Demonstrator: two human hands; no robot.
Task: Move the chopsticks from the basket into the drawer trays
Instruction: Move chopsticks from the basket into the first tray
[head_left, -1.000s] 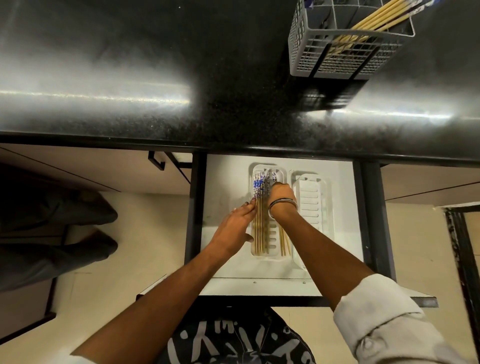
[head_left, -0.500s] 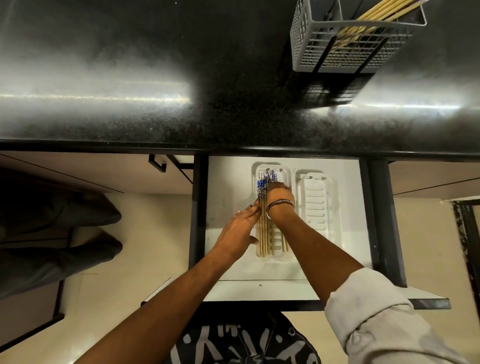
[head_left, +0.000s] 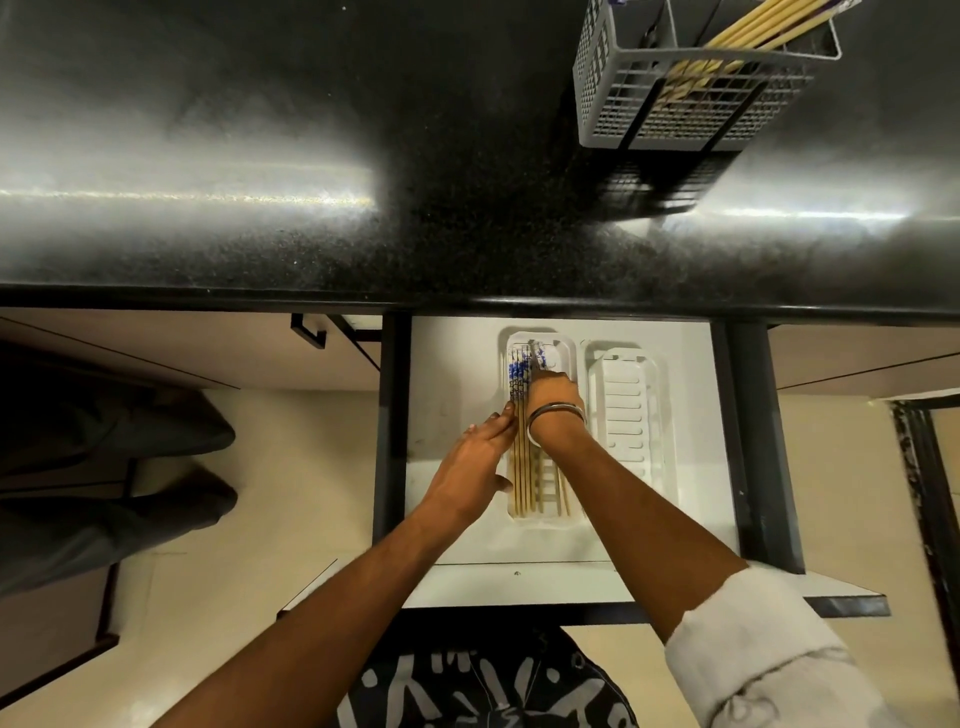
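The open white drawer (head_left: 452, 374) holds two white slotted trays side by side. In the left tray (head_left: 567, 347) lie several wooden chopsticks (head_left: 519, 382) with blue-and-white patterned ends pointing away from me. My right hand (head_left: 553, 397), a metal bangle on its wrist, is over this tray with fingers curled down on the patterned ends. My left hand (head_left: 472, 467) lies at the tray's left edge, straight fingers touching the side of the bundle. The right tray (head_left: 628, 415) holds nothing. More chopsticks (head_left: 763, 26) stand in the grey basket (head_left: 675, 114) on the counter, far right.
A black glossy countertop (head_left: 311, 156) overhangs the back of the drawer. Dark drawer rails (head_left: 753, 441) run along both sides. A cabinet handle (head_left: 311, 332) sticks out at the left. Beige floor lies below, with a dark shape (head_left: 104, 467) at the far left.
Both hands stay on the chopsticks in the left tray. My right hand has slid slightly farther toward the patterned ends.
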